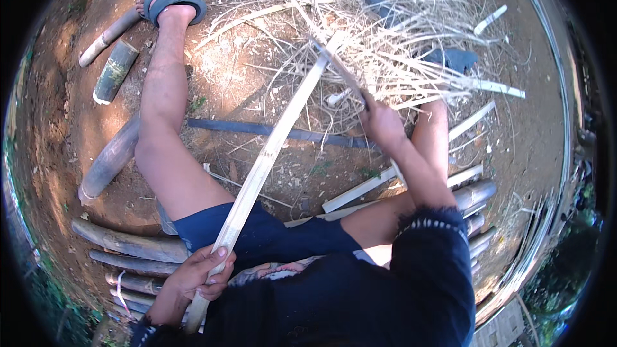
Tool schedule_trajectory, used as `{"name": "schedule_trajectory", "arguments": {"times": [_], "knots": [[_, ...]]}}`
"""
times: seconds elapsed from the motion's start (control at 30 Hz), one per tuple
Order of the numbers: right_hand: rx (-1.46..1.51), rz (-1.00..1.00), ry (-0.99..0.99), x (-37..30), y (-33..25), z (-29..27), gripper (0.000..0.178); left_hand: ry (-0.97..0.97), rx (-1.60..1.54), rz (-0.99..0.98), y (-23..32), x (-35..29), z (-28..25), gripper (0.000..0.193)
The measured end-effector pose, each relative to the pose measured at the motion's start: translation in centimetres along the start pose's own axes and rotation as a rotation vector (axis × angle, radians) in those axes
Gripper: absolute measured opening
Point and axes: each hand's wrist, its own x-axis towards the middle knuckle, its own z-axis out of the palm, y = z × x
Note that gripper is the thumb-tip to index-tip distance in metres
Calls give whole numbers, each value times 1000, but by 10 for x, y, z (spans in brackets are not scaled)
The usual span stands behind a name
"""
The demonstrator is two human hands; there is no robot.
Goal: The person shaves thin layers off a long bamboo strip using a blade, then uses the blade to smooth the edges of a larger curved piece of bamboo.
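Observation:
My left hand (204,276) is closed around the near end of a long pale bamboo strip (263,160), close to my waist. The strip slants up and away to the right, over my lap and between my legs. My right hand (384,125) grips a knife, its handle mostly hidden in the fist. The knife's blade (344,74) crosses the strip near its far end and appears to touch it. Beyond that end lies a heap of thin bamboo shavings (411,51), which partly covers my right foot.
Round bamboo poles (135,244) lie side by side at my left, with more at my right. A cut bamboo piece (116,72) rests near my left leg. A dark flat strip (238,126) spans the dirt between my legs. Split bamboo (360,189) lies by my right thigh.

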Motion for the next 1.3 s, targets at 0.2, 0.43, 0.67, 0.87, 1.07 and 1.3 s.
{"name": "schedule_trajectory", "arguments": {"times": [0.2, 0.43, 0.67, 0.87, 1.07, 1.3], "knots": [[-73, 197, -94, 16, 24, 8, 42, 72, 59, -7, -15, -18, -18, 31], [122, 312, 81, 39, 34, 30, 42, 137, 159, 66, -31, -28, -27, 26], [469, 108, 301, -55, -67, -1, 51, 57, 346, 108, 9, 25, 16, 31], [128, -465, 97, -141, -126, -45, 75, 104, 472, 226, 18, 73, 48, 32], [86, -254, 60, -110, -79, -34, 78, 154, 479, 213, 9, 64, 40, 30], [-30, -593, 61, -126, -92, -44, 75, 103, 388, 192, 7, 52, 46, 31]]}}
